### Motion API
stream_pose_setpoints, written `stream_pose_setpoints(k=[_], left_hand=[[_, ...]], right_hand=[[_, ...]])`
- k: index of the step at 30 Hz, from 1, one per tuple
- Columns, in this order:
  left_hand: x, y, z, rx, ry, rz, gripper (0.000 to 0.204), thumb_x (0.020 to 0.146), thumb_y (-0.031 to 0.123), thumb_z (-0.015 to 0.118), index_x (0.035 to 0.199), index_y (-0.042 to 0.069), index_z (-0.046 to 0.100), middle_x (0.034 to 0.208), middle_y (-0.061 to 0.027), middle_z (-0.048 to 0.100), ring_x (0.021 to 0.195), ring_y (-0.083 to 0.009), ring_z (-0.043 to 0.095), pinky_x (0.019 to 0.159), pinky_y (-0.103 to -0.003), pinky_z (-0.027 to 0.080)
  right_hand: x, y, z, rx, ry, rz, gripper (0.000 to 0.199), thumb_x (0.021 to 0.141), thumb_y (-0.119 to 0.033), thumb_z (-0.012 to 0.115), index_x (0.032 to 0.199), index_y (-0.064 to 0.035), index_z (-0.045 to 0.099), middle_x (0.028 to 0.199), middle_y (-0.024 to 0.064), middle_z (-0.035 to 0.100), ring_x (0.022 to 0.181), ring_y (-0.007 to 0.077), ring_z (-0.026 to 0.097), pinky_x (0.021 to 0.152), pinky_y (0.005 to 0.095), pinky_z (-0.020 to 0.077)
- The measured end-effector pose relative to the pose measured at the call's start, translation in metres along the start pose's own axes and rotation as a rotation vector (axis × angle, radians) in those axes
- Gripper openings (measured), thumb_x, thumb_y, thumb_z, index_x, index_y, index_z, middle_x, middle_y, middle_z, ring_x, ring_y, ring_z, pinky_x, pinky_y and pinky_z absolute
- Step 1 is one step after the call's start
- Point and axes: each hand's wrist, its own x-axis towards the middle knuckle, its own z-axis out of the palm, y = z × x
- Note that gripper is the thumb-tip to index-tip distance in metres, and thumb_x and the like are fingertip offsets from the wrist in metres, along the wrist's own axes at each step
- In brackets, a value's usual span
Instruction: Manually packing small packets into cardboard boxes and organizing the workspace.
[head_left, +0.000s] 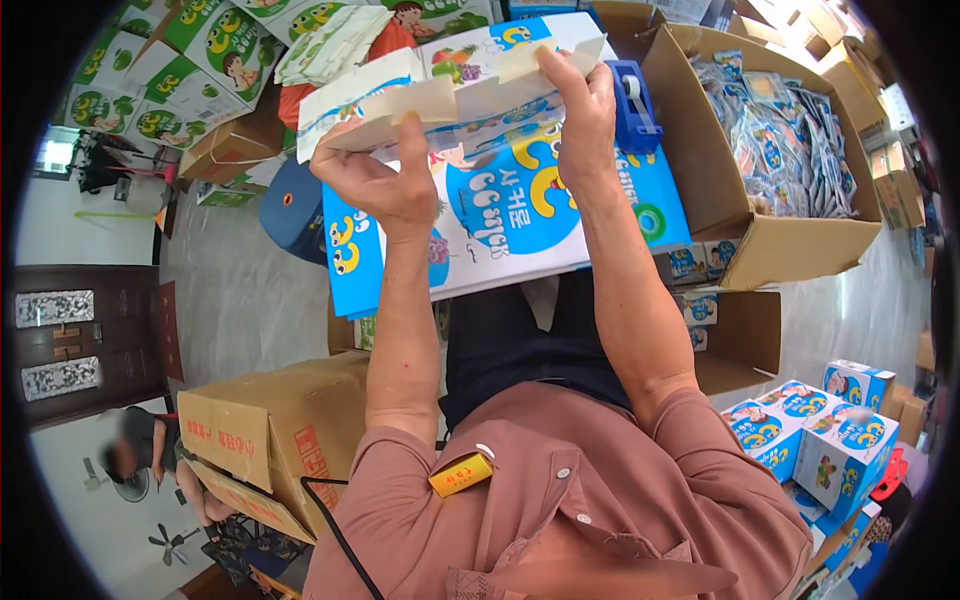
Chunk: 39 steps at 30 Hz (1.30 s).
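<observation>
Both hands grip a white-and-blue printed carton (470, 62) with fruit pictures, tilted in front of me with its pale flaps standing up. My left hand (378, 180) is closed on its left end, thumb against a flap and fingers underneath. On the right end, my right hand (585, 110) pinches another flap with its thumb; its other fingers are partly hidden. Below the carton lies a large blue-and-white printed box (500, 220), serving as a work surface. At its right side are a blue tape dispenser (637, 115) and a green tape roll (650, 222).
To the right, an open cardboard box (720, 165) holds many small packets. Stacked printed cartons (845, 445) stand lower right, and green-white ones (215, 60) upper left. A brown box (270, 420) sits at lower left, near a seated person (165, 450). A blue bin (292, 212) stands left.
</observation>
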Motion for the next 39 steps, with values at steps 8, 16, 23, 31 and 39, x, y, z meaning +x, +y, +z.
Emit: stream_pose_setpoints(k=[8,16,23,31,39], left_hand=[[-0.042,0.002,0.003,-0.162,-0.003,-0.276,0.065,0.081,0.009,0.085,0.126,0.003,0.039,0.124,-0.0136,0.046,0.114,-0.0216,0.053,0.096,-0.036,0.049],[-0.056,0.014,-0.021,-0.019,-0.108,-0.328,0.067,0.078,0.007,0.086,0.124,0.004,0.038,0.121,-0.0117,0.044,0.115,-0.0198,0.05,0.095,-0.035,0.048],[-0.049,0.039,-0.025,-0.057,-0.063,-0.238,0.065,0.078,0.007,0.085,0.122,0.005,0.038,0.118,-0.0116,0.044,0.112,-0.0205,0.051,0.096,-0.036,0.048],[-0.059,0.027,-0.018,0.08,0.136,-0.165,0.059,0.079,0.008,0.084,0.117,0.006,0.038,0.115,-0.0111,0.043,0.111,-0.022,0.052,0.102,-0.039,0.045],[-0.086,0.017,-0.018,0.017,-0.124,-0.436,0.06,0.089,0.014,0.073,0.136,-0.001,0.038,0.13,-0.018,0.049,0.126,-0.0246,0.049,0.112,-0.04,0.038]], right_hand=[[-0.038,0.031,-0.044,-0.238,-0.09,-0.095,0.092,0.092,-0.049,0.064,0.155,0.0073,0.028,0.152,0.0305,0.041,0.143,0.0363,0.043,0.119,0.0446,0.0317],[-0.069,0.043,-0.044,-0.101,0.013,-0.005,0.083,0.095,-0.04,0.062,0.156,0.0028,0.026,0.152,0.0281,0.042,0.14,0.0332,0.044,0.119,0.0439,0.0299],[-0.061,0.014,-0.037,-0.143,-0.187,-0.244,0.09,0.092,-0.037,0.062,0.161,-0.0026,0.018,0.158,0.0293,0.033,0.149,0.0355,0.032,0.123,0.0449,0.0242],[-0.074,0.032,-0.038,-0.129,-0.169,-0.089,0.096,0.09,-0.032,0.067,0.163,0.0003,0.013,0.159,0.0315,0.03,0.148,0.0388,0.035,0.121,0.0461,0.0301],[-0.083,0.055,-0.041,-0.404,-0.179,-0.097,0.108,0.087,-0.039,0.078,0.159,0.0093,0.013,0.155,0.0333,0.033,0.142,0.0378,0.042,0.117,0.0456,0.0372]])
